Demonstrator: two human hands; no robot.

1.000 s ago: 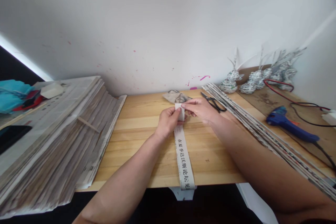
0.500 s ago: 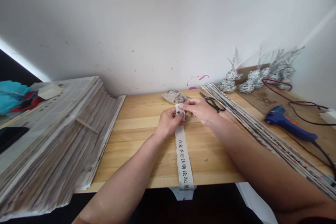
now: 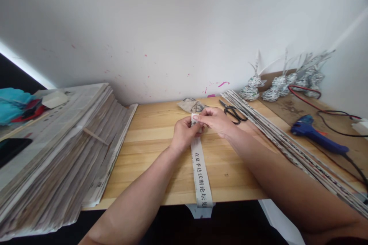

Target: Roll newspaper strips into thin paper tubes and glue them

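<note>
A long newspaper strip point(image 3: 201, 176) with dark printed characters runs up the wooden table and hangs over its front edge. At its far end my left hand point(image 3: 184, 134) is closed on the strip, thumb on top. My right hand point(image 3: 215, 120) pinches the same end from the right, its fingertips meeting those of the left hand. Just beyond the hands lies a crumpled cloth-like piece point(image 3: 190, 105). Black-handled scissors point(image 3: 233, 111) rest to the right of my right hand.
Stacked newspapers point(image 3: 94, 130) fill the left side, with a phone point(image 3: 14, 149) on them. Thin rolled paper sticks point(image 3: 267, 134) lie diagonally at right. Beyond are a blue glue gun point(image 3: 319, 136), its cord, cardboard point(image 3: 287, 113) and several woven paper figures point(image 3: 250, 89) near the wall.
The strip's far end has tilted slightly, and the right fingers have shifted a little left over it. Both hands keep hold of it.
</note>
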